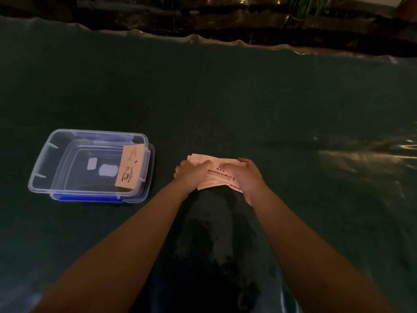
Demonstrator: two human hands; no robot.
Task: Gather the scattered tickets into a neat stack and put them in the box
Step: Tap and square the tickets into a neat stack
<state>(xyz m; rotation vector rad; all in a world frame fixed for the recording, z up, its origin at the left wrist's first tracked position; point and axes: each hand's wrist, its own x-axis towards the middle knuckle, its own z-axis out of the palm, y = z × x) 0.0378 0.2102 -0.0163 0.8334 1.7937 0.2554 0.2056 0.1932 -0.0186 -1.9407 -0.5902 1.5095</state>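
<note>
Tickets (pixel 216 175) — flat tan paper — gripped by both hands (pixel 220 177).

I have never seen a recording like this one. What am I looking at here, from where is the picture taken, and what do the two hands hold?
There is no machine here. A person wears a camera on the head, so you look forward and down along both bare arms. The left hand and the right hand together hold a bundle of paper tickets above a dark green table cover. The edges of the bundle are not yet even. To the left stands a clear plastic box with blue clips, open. One ticket already leans inside against its right wall.
</note>
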